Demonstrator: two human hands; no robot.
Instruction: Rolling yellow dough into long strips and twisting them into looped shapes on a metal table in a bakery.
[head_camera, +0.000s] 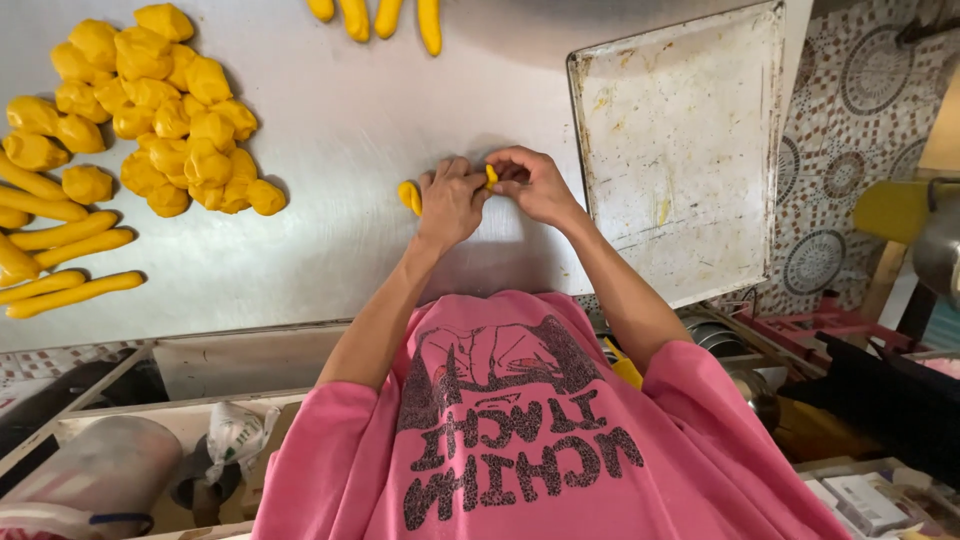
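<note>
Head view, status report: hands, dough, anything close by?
Left hand and right hand both pinching one soft yellow dough piece over the steel table. Empty worn metal baking tray just right. Nothing blocking.

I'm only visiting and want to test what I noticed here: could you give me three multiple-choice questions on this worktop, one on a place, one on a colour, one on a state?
1. Where does the metal baking tray lie, as the picture shows it?
A. To the right of the two hands
B. Under the heap of dough lumps
C. On the floor

2. What colour is the dough piece between the hands?
A. White
B. Yellow
C. Brown

3. What is the state of the tray?
A. Full of rolled dough
B. Covered with a cloth
C. Bare, stained, nothing on it

Answers: 1 A, the tray sits on the steel table just beyond the right hand. 2 B, the piece pinched by the left hand and right hand is yellow, like the heap of lumps. 3 C, only marks show on its surface.
</note>
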